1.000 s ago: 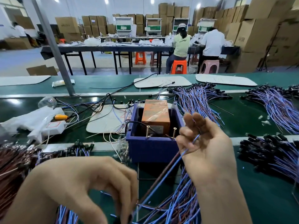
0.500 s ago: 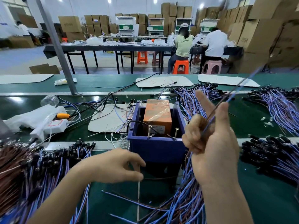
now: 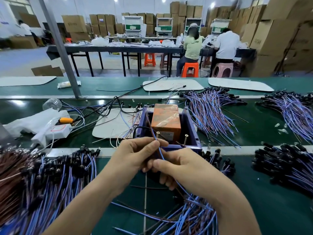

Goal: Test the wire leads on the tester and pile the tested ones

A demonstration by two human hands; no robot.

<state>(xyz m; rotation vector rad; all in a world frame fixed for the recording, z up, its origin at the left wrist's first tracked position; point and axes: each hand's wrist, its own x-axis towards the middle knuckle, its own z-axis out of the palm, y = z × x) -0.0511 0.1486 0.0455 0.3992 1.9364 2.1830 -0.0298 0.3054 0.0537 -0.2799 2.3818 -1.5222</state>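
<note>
Blue-brown thin wire lead [image 3: 160, 152] | pinched: left hand [image 3: 135, 158], right hand [image 3: 183, 168]

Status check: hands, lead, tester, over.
Left hand and right hand both pinch one lead. Its upper end by the tester, near the left screw, contact unclear. Loose leads heaped under right wrist, not blocking.

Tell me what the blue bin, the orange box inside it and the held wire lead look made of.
Blue bin: moulded plastic, matt, with thick even walls. Orange box: likely cardboard, wrapped in glossy clear tape that wrinkles and glints. Wire lead: smooth blue plastic sheath alongside a brown one, bending freely; the core is hidden.
</note>
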